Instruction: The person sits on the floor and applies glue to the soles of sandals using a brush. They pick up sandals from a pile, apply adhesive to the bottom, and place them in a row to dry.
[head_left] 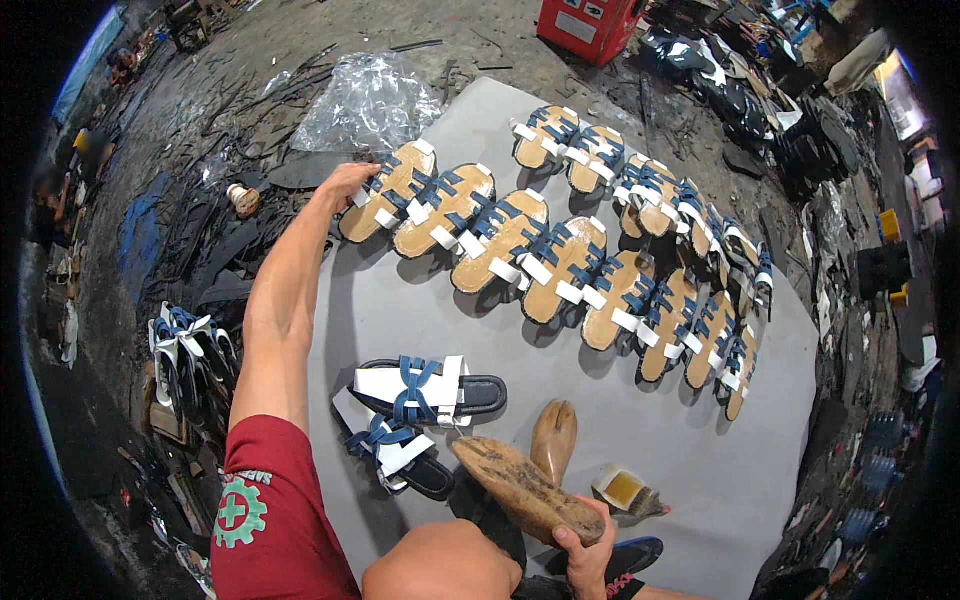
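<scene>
My left arm stretches to the far left, where my left hand (350,184) grips the edge of the end sandal (392,195), a tan piece with navy straps and white tabs. In my right hand (585,550), close to me, a worn wooden shoe last (525,490) is held by its thick end, its tip pointing left. Behind it a second wooden last (554,440) rests on the grey board (470,370). A glue container (622,490) with amber contents and a brush stands right of the lasts. Left of them lie two white-and-navy sandals with dark footbeds (485,396).
Two rows of similar tan sandals (565,270) curve across the board. More white-and-navy sandals (185,350) stand off its left edge. Beyond lie a clear plastic bag (370,105), a red box (588,28) and scattered scraps. A dark shoe piece (637,553) lies beside my right hand.
</scene>
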